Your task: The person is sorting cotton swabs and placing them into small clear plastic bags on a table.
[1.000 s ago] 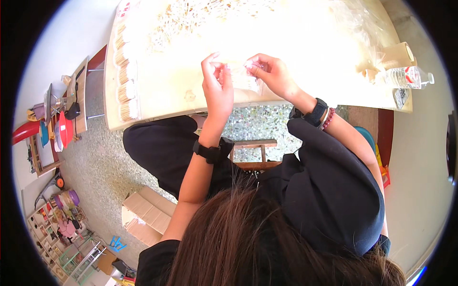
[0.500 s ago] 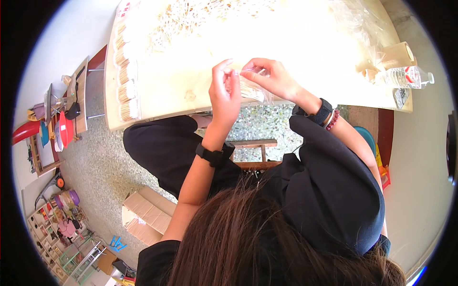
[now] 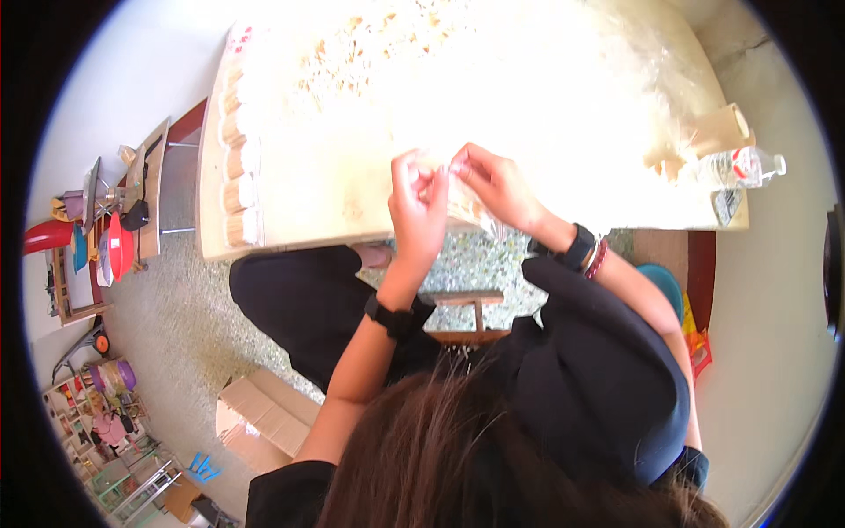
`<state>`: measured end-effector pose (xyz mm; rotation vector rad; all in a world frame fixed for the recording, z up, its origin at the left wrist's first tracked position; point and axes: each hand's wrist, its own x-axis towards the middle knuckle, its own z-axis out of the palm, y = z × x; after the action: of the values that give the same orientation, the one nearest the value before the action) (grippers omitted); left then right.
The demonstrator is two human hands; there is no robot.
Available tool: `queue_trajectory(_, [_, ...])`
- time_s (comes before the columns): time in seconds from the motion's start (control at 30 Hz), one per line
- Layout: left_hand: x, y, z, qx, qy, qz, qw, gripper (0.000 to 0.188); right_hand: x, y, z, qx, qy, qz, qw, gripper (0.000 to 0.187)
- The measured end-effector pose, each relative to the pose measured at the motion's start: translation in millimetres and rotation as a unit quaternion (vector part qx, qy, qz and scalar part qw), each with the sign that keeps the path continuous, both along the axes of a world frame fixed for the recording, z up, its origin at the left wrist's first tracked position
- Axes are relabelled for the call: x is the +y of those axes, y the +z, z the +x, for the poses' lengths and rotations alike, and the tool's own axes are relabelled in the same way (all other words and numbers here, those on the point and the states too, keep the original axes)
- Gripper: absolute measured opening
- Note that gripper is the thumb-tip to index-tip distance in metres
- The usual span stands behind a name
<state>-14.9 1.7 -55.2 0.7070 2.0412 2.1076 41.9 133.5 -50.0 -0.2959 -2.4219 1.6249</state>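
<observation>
Clear plastic bag (image 3: 473, 209), pale sticks apparently inside, at tabletop's (image 3: 308, 211) near edge in head view. Bundled sticks (image 3: 238, 192) in row along left edge, looking finished; loose sticks (image 3: 339, 66) at far left, unbundled. Whether bag is closed: cannot tell. Right hand (image 3: 497, 180) pinches bag's far end, bag hanging nearward; left hand (image 3: 420, 207) curled narrow just left of bag, glare hiding whether it grips.
</observation>
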Motion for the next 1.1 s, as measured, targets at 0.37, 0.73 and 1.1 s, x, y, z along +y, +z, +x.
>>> queue_trajectory(0.37, [-70.7, -22.4, -91.5, 0.125, 0.152, -0.242, 0.950, 0.038, 79.2, 180.4, 58.9, 0.224, -0.169, 0.167, 0.945, 0.025])
queue_trajectory(0.73, [-67.6, 7.7, -196.8, 0.320, 0.166, -0.392, 0.846, 0.050, 78.4, 234.0, 59.9, 0.307, -0.164, 0.185, 0.919, 0.038])
queue_trajectory(1.1, [27.3, 2.6, -266.7, 0.270, 0.135, -0.541, 0.785, 0.037, 99.2, 280.0, 90.8, 0.320, -0.108, 0.228, 0.913, 0.049])
